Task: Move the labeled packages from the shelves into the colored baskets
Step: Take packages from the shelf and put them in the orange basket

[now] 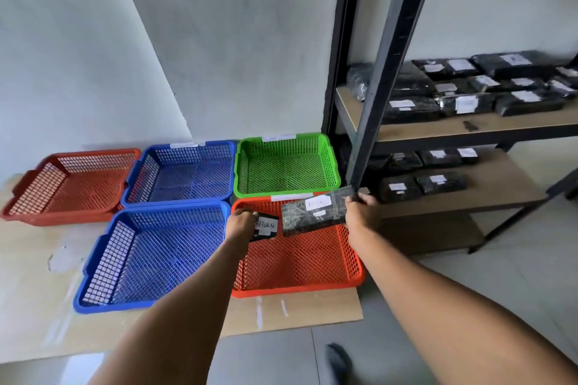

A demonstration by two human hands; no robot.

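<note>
pinched by the left hand [240,223] and right hand [359,208] over the near red basket [297,286], two wrapped packages [314,212], seemingly light, soft, slippery; best gripped by edges.

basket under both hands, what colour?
Orange-red mesh plastic basket, clearest in the head view.

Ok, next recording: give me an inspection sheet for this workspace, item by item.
Surface: cardboard sheet on tiled floor, carrying the baskets.
Job's things: near orange basket, green basket, two blue baskets, far orange basket; RETURN package and larger package held over the near orange basket; more packages on shelves.
Clutter: nothing seen.
Grippers: left hand holds the RETURN package; right hand holds the larger package.
Cables: nothing seen.
Surroundings: grey wall, metal shelving rack.
</note>
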